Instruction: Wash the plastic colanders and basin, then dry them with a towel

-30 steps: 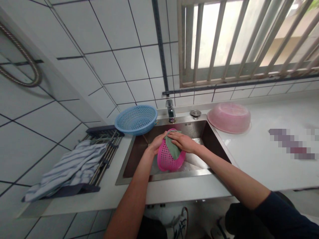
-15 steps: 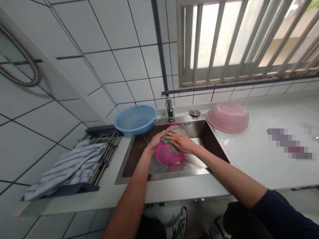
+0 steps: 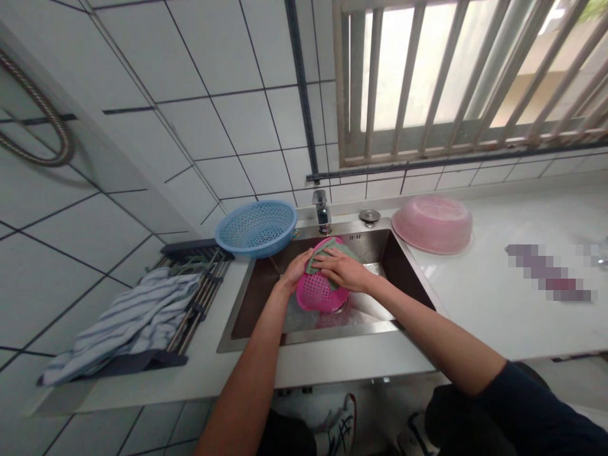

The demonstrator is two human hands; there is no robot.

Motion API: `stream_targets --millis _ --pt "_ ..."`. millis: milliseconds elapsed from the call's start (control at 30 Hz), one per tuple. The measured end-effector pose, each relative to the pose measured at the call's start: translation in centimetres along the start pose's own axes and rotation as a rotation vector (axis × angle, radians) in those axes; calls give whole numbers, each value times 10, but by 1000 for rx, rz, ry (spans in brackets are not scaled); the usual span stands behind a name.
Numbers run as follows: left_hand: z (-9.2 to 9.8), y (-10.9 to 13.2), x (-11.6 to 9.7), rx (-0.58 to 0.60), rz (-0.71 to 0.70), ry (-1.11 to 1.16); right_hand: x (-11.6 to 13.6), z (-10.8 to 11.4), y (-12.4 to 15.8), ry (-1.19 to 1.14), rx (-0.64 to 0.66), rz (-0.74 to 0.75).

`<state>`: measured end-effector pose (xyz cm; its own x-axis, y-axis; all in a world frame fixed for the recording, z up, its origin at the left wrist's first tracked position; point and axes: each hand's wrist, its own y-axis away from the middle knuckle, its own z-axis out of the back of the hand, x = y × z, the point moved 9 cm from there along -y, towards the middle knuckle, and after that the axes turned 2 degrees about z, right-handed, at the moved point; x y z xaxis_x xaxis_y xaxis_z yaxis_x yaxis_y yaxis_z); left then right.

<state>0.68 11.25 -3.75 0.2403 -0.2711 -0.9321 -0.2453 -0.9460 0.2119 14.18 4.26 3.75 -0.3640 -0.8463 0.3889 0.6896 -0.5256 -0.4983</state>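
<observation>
Over the sink (image 3: 266, 339) I have a bright pink perforated basket (image 3: 317, 294), tilted within the basin. At its upper left rim, my left hand (image 3: 296, 268) is closed on the edge. A green cloth (image 3: 350, 248) lies across the basket's upper part, and my right hand (image 3: 346, 270) presses down on it, covering much of it. The right fingers point left over the cloth. Part of the basket is hidden beneath this hand and the cloth.
A blue colander (image 3: 259, 229) rests over the sink's back left corner, left of the tap (image 3: 323, 212). The drain strainer (image 3: 369, 216) and an upturned pink basin (image 3: 433, 225) are to the right. Left is a rack (image 3: 202, 301) with a striped towel (image 3: 142, 310).
The right hand and the cloth have shifted very slightly on the basket, while the left hand keeps its hold on the rim. Otherwise the view is nearly the same.
</observation>
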Motion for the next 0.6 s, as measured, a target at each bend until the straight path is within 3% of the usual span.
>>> stream_targets --millis 200,433,600 --pt "-10 4 0 68 24 8 -41 23 12 -52 -88 -146" --pt "8 2 -4 -32 -16 -41 5 3 2 7 3 -32" --pt "6 1 -6 -23 -20 -61 -18 17 9 -45 -66 -103"
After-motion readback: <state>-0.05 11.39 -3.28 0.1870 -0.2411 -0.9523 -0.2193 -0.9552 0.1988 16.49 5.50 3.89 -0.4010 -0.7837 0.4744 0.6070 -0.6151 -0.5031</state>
